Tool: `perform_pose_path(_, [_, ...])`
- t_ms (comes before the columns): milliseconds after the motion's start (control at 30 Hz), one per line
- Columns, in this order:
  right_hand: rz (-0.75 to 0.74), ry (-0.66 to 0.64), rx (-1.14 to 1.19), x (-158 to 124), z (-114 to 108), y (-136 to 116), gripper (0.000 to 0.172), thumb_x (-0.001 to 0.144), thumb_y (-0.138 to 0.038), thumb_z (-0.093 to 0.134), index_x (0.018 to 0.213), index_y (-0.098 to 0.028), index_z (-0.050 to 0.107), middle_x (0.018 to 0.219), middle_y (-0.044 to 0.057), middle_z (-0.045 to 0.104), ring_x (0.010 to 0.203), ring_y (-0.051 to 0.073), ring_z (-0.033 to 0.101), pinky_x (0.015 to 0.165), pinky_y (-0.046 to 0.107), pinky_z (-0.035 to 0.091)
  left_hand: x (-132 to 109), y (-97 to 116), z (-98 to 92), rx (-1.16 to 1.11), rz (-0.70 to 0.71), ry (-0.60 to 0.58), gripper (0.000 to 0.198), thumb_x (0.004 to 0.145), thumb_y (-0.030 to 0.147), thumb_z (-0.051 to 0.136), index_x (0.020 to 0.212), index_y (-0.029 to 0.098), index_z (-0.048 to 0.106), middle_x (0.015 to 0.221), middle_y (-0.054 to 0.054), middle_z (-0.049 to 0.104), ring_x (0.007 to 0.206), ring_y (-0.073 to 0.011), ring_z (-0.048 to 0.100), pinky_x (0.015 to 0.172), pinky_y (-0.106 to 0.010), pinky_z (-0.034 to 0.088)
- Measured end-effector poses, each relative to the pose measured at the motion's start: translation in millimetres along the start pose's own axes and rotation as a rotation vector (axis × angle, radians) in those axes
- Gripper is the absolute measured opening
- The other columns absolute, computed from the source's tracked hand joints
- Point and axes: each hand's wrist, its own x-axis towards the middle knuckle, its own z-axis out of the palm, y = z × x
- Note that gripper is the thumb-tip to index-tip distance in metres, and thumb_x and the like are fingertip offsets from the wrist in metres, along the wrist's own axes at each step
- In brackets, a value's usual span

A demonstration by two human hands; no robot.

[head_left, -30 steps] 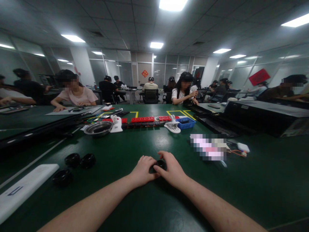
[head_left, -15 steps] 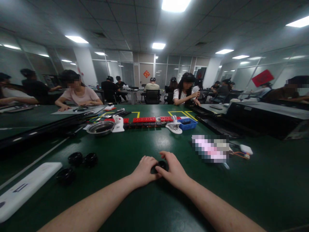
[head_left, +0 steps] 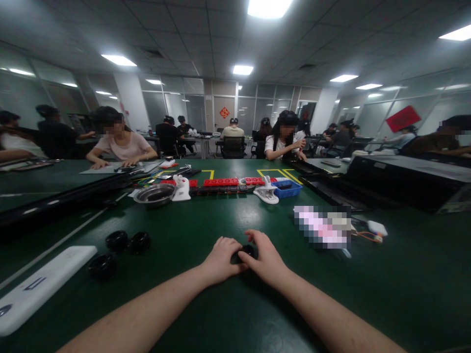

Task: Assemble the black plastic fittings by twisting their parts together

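Observation:
Both my hands rest on the green table (head_left: 206,215) close in front of me, pressed around a small round black part (head_left: 246,251). My left hand (head_left: 221,260) curls its fingers against the part's left side. My right hand (head_left: 267,257) wraps it from the right and top, so only a sliver of black shows between them. Three similar black round parts (head_left: 121,245) lie loose on the table to my left, out of reach of either hand.
A long white device (head_left: 37,287) lies at the near left. Farther off stand a metal bowl (head_left: 154,194), a row of red pieces (head_left: 220,182), a blue bin (head_left: 287,188) and a white clip (head_left: 265,194). Black trays (head_left: 386,176) sit right. Other people sit at tables behind.
My hands and the black part between them have stayed put. The view has only shifted slightly.

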Motion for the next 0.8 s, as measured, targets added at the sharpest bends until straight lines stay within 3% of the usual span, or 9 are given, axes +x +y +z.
perform_pose_path(67, [0.031,0.010,-0.016,1.4,1.8,0.8,0.043,0.065,-0.026,0.062,0.104,-0.016,0.046,0.090,0.006,0.053,0.086,0.021,0.050,0.079,0.038,0.042,-0.5,0.7,-0.6,-0.001,0.002,0.006,0.025,0.070,0.042,0.057,0.081,0.020,0.054,0.088,-0.001,0.055,0.089,-0.0206,0.048,0.086,-0.038,0.033])
perform_pose_path(167, [0.003,-0.067,0.045,1.7,0.5,0.8,0.042,0.066,-0.017,0.059,0.105,-0.017,0.045,0.091,0.005,0.054,0.088,0.020,0.051,0.082,0.036,0.041,-0.6,-0.5,0.1,-0.006,-0.005,0.001,0.026,0.069,0.041,0.058,0.083,0.020,0.054,0.089,-0.002,0.055,0.089,-0.0209,0.048,0.087,-0.038,0.032])
perform_pose_path(333, [-0.095,-0.154,0.143,-1.5,-5.7,-1.6,0.057,0.062,-0.003,0.048,0.115,-0.020,0.038,0.106,0.005,0.053,0.100,0.018,0.048,0.090,0.034,0.036,0.7,-3.6,1.9,-0.008,-0.024,-0.009,0.034,0.067,0.043,0.059,0.090,0.019,0.053,0.092,-0.003,0.055,0.091,-0.0227,0.048,0.088,-0.040,0.032])
perform_pose_path(433, [-0.045,-0.089,0.079,-1.3,-3.2,-0.6,0.052,0.065,-0.013,0.055,0.115,-0.018,0.040,0.105,0.007,0.052,0.099,0.020,0.048,0.088,0.036,0.037,0.9,-2.8,1.3,0.004,-0.018,-0.020,0.029,0.068,0.043,0.059,0.084,0.020,0.054,0.092,-0.003,0.055,0.091,-0.0223,0.048,0.087,-0.039,0.032])
perform_pose_path(567, [0.041,-0.002,-0.001,1.5,4.2,3.5,0.047,0.064,-0.027,0.063,0.107,-0.015,0.045,0.090,0.006,0.053,0.086,0.021,0.051,0.080,0.037,0.041,0.0,-0.1,-0.2,0.001,0.000,-0.002,0.024,0.069,0.040,0.058,0.081,0.020,0.054,0.087,-0.001,0.055,0.088,-0.0208,0.048,0.085,-0.037,0.033])
perform_pose_path(700, [-0.008,-0.058,0.076,0.9,3.0,2.4,0.044,0.065,-0.012,0.056,0.107,-0.017,0.044,0.092,0.005,0.054,0.090,0.019,0.052,0.082,0.034,0.041,0.0,-0.2,0.1,-0.006,-0.010,-0.005,0.026,0.068,0.039,0.059,0.086,0.019,0.054,0.090,-0.002,0.055,0.090,-0.0213,0.048,0.086,-0.038,0.032])
perform_pose_path(800, [-0.071,-0.133,0.134,-1.2,-2.3,-1.1,0.053,0.062,-0.003,0.048,0.111,-0.020,0.041,0.101,0.005,0.054,0.097,0.018,0.050,0.088,0.035,0.037,0.6,-1.9,1.6,-0.008,-0.032,-0.013,0.033,0.067,0.041,0.060,0.089,0.019,0.054,0.092,-0.003,0.055,0.091,-0.0222,0.048,0.088,-0.039,0.031])
